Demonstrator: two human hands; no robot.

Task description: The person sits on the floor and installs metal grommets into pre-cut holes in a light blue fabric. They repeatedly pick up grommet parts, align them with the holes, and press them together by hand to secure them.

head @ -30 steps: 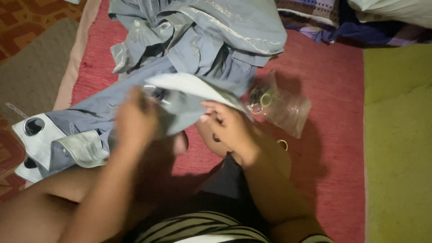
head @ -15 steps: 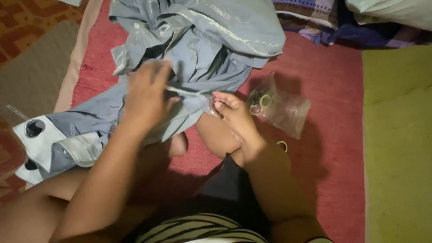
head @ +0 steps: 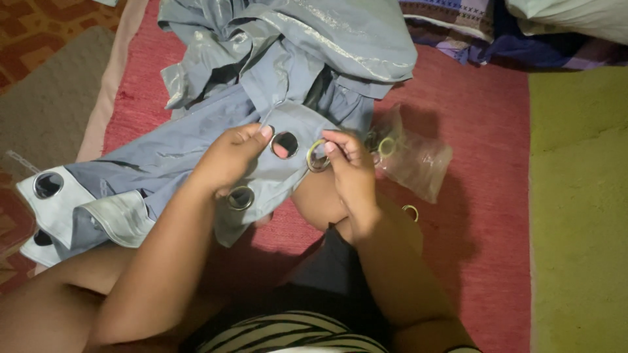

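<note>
Your left hand [head: 226, 160] pinches the grey curtain [head: 196, 147] beside a punched hole [head: 284, 144]; your right hand [head: 350, 171] pinches a brass ring [head: 316, 157] against it.

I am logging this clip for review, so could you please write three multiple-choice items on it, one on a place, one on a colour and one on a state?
1. Where does the clear plastic bag of rings lie?
A. on the red mat
B. on the green mat
C. on the person's lap

2. What colour is the curtain fabric?
A. yellow
B. grey-blue
C. black

3. What is the right hand doing?
A. resting flat on the mat
B. reaching into the bag
C. pinching a metal eyelet ring at the curtain's edge

Answers:
1 A, the bag rests on the red mat, just beyond the right hand.
2 B, the cloth looks shiny grey-blue.
3 C, its fingertips grip the ring, while the left hand holds the fabric.
</note>
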